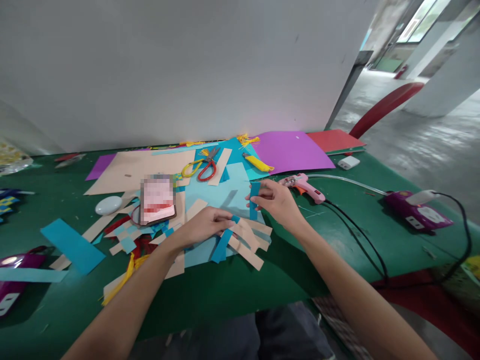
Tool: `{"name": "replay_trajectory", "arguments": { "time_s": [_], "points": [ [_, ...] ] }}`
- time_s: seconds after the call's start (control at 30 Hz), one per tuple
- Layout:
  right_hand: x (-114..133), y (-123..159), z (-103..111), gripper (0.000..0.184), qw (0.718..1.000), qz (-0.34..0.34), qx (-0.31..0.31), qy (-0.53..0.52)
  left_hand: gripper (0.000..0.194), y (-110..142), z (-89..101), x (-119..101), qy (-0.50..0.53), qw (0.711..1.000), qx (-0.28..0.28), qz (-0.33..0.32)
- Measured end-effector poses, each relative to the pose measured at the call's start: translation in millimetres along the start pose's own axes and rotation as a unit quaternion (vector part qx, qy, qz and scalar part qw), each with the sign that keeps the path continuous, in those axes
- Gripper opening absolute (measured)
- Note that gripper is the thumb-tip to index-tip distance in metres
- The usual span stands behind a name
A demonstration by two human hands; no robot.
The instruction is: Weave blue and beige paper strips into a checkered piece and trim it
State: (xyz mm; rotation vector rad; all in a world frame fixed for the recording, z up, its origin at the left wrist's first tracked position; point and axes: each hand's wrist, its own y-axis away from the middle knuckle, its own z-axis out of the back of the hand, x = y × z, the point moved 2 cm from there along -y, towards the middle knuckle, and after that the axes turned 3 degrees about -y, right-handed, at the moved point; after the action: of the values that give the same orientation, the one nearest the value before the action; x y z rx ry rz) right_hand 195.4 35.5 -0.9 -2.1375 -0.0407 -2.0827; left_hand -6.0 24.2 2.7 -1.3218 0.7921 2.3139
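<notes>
My right hand (275, 200) pinches a narrow blue paper strip (254, 200) upright between thumb and fingers, above the light blue sheet (202, 200). My left hand (210, 225) is closed on the upper left end of a woven paper piece (243, 234), made of beige and blue strips. The beige strips fan out to the right, and a blue strip (222, 245) hangs down toward me. The left fingertips partly cover where the strips cross. Beyond my hands lie scissors (208, 165) with red and yellow handles and a yellow cutter (258, 162).
A pink glue gun (305, 187) rests to the right, its black cord running to a purple power strip (418, 212). At left are a phone (158, 200), a white oval object (108, 205), paper scraps and a blue strip (73, 245). A purple sheet (292, 150) lies by the wall.
</notes>
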Motion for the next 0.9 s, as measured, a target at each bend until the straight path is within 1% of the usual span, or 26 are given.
{"name": "replay_trajectory", "arguments": {
  "time_s": [0.1,0.23,0.4,0.57,0.73,0.83,0.9],
  "points": [
    [0,0,-1,0.021,1.000,-0.012,0.001,0.002,0.030,-1,-0.1,2,0.002,1.000,-0.004,-0.001],
    [2,0,-2,0.022,1.000,-0.027,0.004,-0.001,0.029,-1,0.2,4,0.005,1.000,-0.010,0.012],
    [5,-1,5,0.021,1.000,-0.008,-0.020,-0.012,0.028,0,0.3,1,0.003,0.999,-0.019,0.028],
    [0,-1,2,0.018,1.000,-0.008,0.002,0.008,0.026,-1,-0.3,1,0.004,0.999,-0.014,0.029],
    [-5,-1,-4,0.017,0.999,-0.034,0.000,0.021,0.027,-1,0.0,1,0.003,1.000,0.003,0.021],
    [-9,-1,-4,0.017,0.998,-0.042,-0.005,0.039,0.026,-1,0.4,0,0.002,1.000,0.003,0.024],
    [-10,-2,-3,0.018,0.998,-0.048,-0.008,0.029,0.026,-1,0.3,-1,0.004,1.000,0.003,0.025]
  ]
}}
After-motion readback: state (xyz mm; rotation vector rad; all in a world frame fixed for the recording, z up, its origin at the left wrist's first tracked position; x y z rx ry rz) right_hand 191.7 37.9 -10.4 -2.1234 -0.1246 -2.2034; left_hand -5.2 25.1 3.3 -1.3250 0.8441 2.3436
